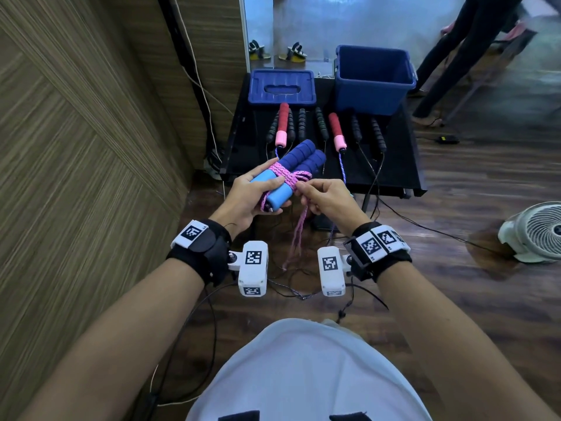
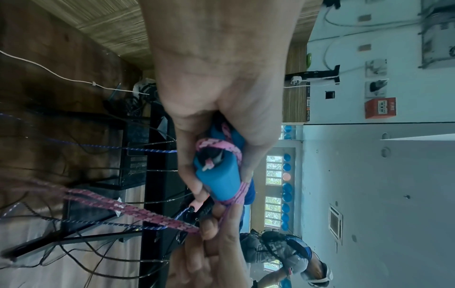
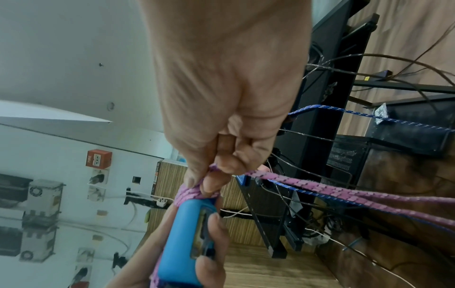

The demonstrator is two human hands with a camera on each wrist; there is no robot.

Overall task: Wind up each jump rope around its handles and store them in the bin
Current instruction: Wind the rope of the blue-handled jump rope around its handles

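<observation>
My left hand [image 1: 258,192] grips a pair of blue foam handles [image 1: 299,161] held side by side, with pink rope [image 1: 287,174] wound around their middle. My right hand [image 1: 318,197] pinches the pink rope right at the wraps, and the loose strands [image 1: 296,235] hang down between my wrists. In the left wrist view the left hand [image 2: 216,109] closes round the light blue handle end [image 2: 219,181]. In the right wrist view the right hand's fingertips [image 3: 209,181] pinch the pink rope [image 3: 320,190] above the handle [image 3: 182,239]. The open blue bin [image 1: 375,79] stands on the black table's far right.
A blue lid [image 1: 282,86] lies at the black table's [image 1: 391,174] far left. Red-and-pink handles [image 1: 282,124] and several black-handled ropes [image 1: 321,123] lie on the table, ropes trailing to the floor. A white fan [image 1: 537,232] sits on the floor at right. Another person's legs [image 1: 449,56] stand behind.
</observation>
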